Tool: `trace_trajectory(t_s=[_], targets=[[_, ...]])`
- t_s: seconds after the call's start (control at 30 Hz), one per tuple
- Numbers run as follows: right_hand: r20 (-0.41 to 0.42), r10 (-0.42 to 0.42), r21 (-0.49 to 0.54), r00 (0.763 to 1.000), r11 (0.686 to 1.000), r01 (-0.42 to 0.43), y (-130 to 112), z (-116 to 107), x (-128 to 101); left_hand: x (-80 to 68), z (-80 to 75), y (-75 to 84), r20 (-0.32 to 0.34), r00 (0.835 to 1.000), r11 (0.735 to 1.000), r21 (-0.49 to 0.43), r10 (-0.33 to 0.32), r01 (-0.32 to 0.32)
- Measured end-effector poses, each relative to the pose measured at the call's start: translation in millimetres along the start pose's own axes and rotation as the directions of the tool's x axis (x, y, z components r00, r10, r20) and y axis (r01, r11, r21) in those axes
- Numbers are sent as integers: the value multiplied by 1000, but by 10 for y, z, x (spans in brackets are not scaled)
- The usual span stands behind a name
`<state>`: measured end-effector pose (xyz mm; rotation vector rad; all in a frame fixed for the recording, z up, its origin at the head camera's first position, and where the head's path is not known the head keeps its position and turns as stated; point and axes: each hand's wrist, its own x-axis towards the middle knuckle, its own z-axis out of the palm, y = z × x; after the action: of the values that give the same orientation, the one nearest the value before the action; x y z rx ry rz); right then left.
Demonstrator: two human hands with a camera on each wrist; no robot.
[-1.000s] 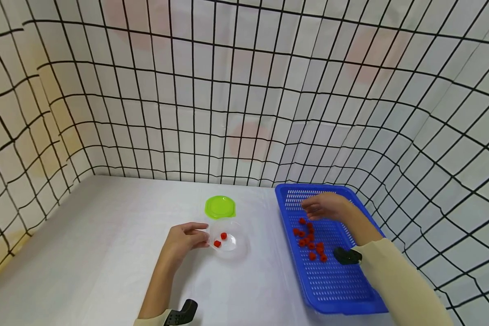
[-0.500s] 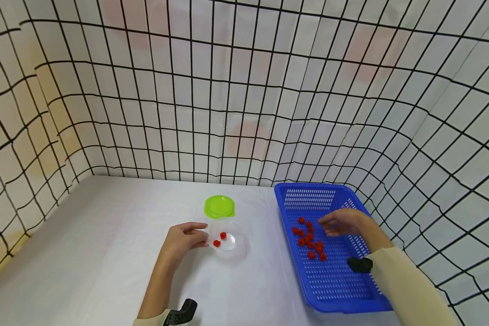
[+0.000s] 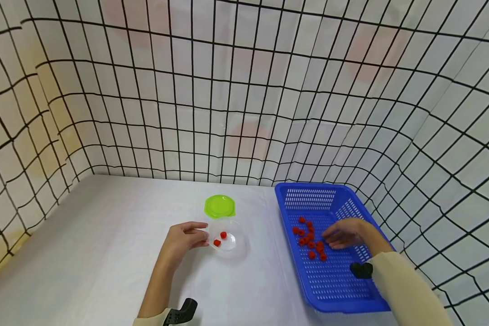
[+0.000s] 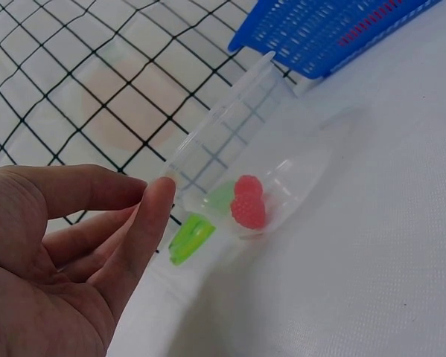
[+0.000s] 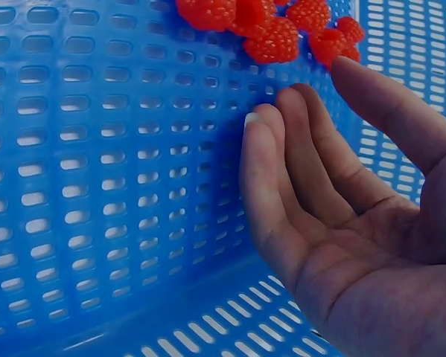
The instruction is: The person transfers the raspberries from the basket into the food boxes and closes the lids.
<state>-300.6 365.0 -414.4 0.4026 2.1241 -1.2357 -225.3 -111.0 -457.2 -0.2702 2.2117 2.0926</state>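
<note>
My left hand (image 3: 183, 242) pinches the rim of a clear plastic bowl (image 3: 233, 254) between thumb and index finger, as the left wrist view also shows. Inside the bowl lie two red raspberries (image 4: 249, 210), close together. My right hand (image 3: 345, 233) is inside the blue basket (image 3: 287, 253), just right of a cluster of raspberries (image 3: 310, 244). In the right wrist view its fingers (image 5: 261, 167) are relaxed and slightly bent, thumb apart, with nothing held. Several raspberries (image 5: 273, 41) lie just beyond the fingertips.
A bright green lid (image 3: 220, 206) lies on the white table (image 3: 118, 226) just behind the bowl. Black wire mesh (image 3: 193, 113) with white sheeting behind it stands along the back and both sides. The basket's slotted wall (image 5: 409, 44) rises around the right hand.
My right hand has moved right and toward me, then lower into the basket beside the raspberries. My left hand and the bowl have stayed in place.
</note>
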Motion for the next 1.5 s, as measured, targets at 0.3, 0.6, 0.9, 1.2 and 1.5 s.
trace_trajectory(t_s=[0.3,0.6,0.9,1.2,1.5], targets=[[-10,39,-5,999,999,-39,43,65,29,8,11,-1,6,1000,1000,-2,1,-1],[23,9,-89,1000,996,-7,27,106,26,-7,9,-1,-4,1000,1000,14,1,-1],[-9,8,-143,1000,990,-9,18,136,37,-15,5,-7,5,1000,1000,-4,-1,1],[-50,30,-162,998,986,-38,-2,165,46,-10,5,-10,4,1000,1000,1,-1,1],[-56,15,-140,998,990,-23,-1,150,57,-13,5,9,2,1000,1000,-3,1,-1]])
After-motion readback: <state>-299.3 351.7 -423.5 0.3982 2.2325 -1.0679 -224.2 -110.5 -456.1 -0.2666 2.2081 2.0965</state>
